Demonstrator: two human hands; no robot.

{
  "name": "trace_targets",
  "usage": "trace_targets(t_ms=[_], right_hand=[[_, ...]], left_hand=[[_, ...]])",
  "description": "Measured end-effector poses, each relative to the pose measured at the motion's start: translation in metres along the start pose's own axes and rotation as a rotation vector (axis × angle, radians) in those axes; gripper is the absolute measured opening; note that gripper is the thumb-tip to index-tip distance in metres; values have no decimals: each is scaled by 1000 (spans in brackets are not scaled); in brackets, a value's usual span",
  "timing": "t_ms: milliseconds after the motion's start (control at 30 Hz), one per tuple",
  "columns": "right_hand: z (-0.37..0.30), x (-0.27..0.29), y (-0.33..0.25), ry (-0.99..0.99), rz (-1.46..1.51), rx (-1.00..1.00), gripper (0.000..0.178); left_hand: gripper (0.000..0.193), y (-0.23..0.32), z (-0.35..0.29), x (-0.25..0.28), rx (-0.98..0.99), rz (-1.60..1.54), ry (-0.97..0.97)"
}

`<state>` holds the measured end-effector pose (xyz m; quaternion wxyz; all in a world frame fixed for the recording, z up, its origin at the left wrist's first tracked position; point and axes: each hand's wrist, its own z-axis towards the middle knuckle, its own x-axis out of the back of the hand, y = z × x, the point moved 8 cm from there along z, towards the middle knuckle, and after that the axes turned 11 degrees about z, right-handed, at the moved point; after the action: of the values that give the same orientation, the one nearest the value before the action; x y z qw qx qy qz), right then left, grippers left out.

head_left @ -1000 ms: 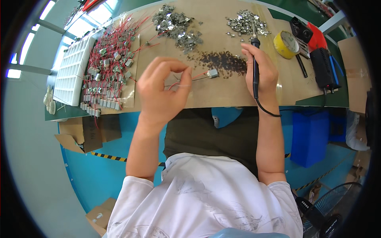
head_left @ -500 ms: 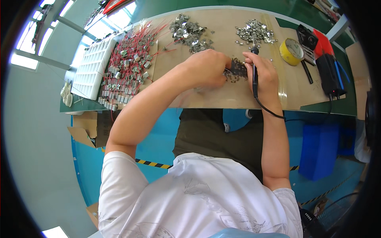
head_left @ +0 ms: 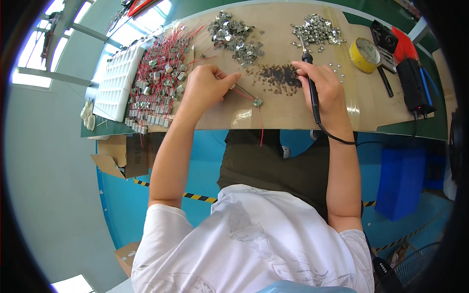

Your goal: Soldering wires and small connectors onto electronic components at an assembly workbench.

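My right hand (head_left: 325, 88) grips a soldering iron (head_left: 312, 93) like a pen, its metal tip pointing away toward a pile of shiny metal pieces (head_left: 320, 29). My left hand (head_left: 207, 85) is closed, thumb and finger pinched on the thin leads of a small circuit board (head_left: 258, 102). One lead is red and one dark; whether the dark one is a wire or a slim tool I cannot tell. Another red wire hangs from the board past the table's front edge. Between my hands lies a dark patch with brown crumbs (head_left: 281, 78).
Many red-wired parts (head_left: 159, 80) crowd the left side beside a white compartment tray (head_left: 117, 88). Flat metal pieces (head_left: 234, 36) are heaped at the back. On the right are yellow tape (head_left: 364, 55), a black box (head_left: 415, 88) and the iron's cord (head_left: 337, 140).
My left hand has moved left, away from the dark patch, uncovering it. The small board with its red wire now shows between my hands. My right hand stays nearly in place with the iron.
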<state>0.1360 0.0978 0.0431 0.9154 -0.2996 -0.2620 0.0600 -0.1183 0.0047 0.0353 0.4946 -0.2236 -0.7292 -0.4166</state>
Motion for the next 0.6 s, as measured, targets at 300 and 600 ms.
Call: trace_targets(t_ms=[300,600], right_hand=[[-1,-2,1,25,-25,-3,34],[7,3,-2,7,-23,18,40]], left_hand=[[39,-27,-29,-2,-47,-169,-50],[41,6,-31,-9,-159,-67,33]])
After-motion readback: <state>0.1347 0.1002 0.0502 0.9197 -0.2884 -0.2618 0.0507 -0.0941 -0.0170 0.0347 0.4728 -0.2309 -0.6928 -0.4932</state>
